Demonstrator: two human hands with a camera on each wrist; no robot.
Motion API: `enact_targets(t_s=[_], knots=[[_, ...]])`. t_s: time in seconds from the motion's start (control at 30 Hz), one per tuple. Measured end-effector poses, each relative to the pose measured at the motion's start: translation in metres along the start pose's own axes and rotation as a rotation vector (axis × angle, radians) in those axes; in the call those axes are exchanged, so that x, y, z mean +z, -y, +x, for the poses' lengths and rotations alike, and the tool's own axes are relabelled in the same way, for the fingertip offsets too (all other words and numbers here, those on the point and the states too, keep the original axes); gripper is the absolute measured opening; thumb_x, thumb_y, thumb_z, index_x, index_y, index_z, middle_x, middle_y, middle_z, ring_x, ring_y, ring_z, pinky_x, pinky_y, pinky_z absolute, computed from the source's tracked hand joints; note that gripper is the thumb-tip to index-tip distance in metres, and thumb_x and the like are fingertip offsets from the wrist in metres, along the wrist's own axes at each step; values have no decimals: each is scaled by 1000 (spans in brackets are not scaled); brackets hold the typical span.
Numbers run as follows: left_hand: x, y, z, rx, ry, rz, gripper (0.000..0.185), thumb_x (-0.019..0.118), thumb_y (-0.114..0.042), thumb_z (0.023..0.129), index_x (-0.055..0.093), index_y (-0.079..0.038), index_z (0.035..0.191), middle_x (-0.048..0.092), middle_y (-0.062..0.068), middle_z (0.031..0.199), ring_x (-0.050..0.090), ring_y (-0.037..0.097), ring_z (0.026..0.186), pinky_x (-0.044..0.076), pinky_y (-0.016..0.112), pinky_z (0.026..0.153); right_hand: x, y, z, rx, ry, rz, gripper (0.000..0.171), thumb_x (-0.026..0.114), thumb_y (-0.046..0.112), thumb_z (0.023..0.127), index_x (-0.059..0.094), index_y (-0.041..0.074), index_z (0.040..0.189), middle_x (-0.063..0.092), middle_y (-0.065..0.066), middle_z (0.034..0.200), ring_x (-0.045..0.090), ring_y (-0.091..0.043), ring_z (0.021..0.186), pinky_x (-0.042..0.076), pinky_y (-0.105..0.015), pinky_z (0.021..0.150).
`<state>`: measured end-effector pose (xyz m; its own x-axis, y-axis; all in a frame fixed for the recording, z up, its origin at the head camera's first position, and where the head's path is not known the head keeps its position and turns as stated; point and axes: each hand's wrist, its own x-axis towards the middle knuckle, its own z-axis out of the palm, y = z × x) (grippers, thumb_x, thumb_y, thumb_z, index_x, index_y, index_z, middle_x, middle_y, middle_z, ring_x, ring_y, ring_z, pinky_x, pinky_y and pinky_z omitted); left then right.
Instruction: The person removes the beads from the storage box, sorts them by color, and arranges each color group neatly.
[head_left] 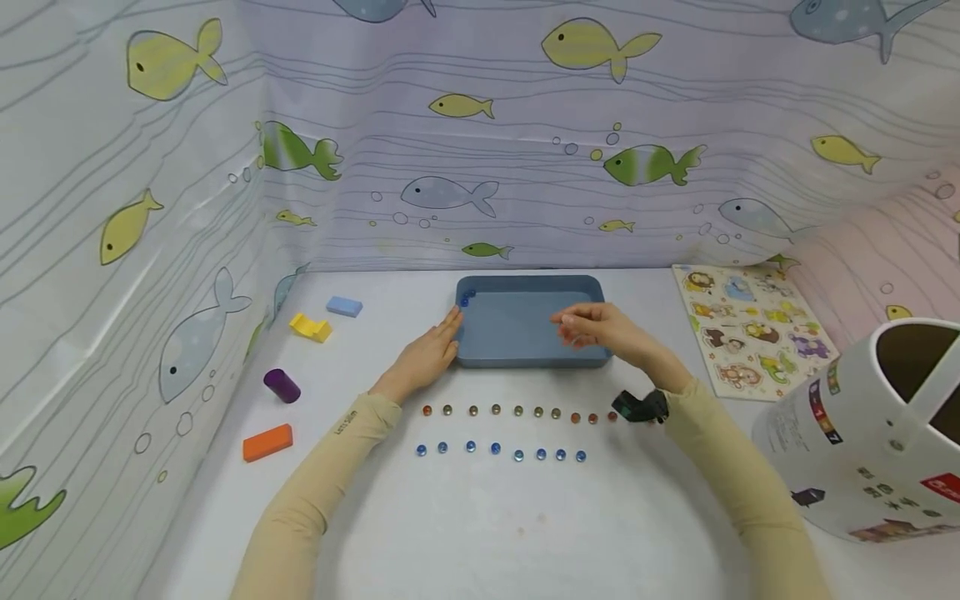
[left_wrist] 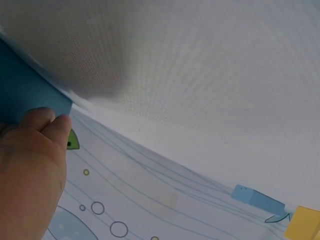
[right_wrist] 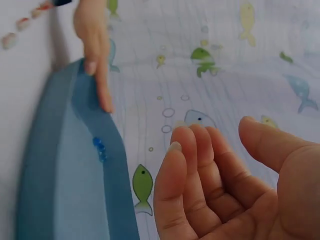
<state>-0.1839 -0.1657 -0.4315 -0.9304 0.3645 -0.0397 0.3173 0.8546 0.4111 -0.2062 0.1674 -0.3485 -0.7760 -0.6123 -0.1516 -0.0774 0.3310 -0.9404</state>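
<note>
Left hand [head_left: 429, 350] flat against blue tray [head_left: 525, 354] at 9 o'clock, fingers straight, together. Right hand [head_left: 600, 327] hovering above tray, fingers loosely curled, empty.

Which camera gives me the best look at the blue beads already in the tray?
The right wrist view: the blue beads sit close, clustered against the blue tray wall. The head view shows them tiny in the far left corner. The left wrist view shows only the tray's outer corner.
</note>
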Motion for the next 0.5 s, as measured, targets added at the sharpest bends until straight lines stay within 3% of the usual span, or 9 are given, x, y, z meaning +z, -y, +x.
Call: enact_targets(t_s=[0.23, 0.37, 0.5], knots=[[1, -1, 0, -9, -1, -14, 56, 33, -22, 104, 16, -4, 155, 8, 9, 164, 22, 27, 149, 22, 46, 123, 4, 10, 76, 41, 46, 173, 50, 44, 29, 104, 42, -2, 143, 49, -24, 141, 51, -41, 127, 44, -50, 109], [0, -2, 0, -14, 9, -19, 56, 33, -21, 104, 16, -4, 155, 8, 9, 164, 21, 26, 149, 21, 45, 123, 18, -3, 116, 85, 36, 254, 48, 41, 25, 105, 41, -3, 144, 46, -26, 144, 48, -40, 131, 42, -49, 111], [-1, -2, 0, -13, 4, -20, 56, 34, -21, 104, 17, -4, 155, 10, 9, 164, 22, 25, 149, 22, 45, 123, 34, -18, 147, 159, -9, 325, 46, 39, 23, 106, 44, -5, 142, 49, -25, 142, 54, -34, 127, 46, -41, 109]])
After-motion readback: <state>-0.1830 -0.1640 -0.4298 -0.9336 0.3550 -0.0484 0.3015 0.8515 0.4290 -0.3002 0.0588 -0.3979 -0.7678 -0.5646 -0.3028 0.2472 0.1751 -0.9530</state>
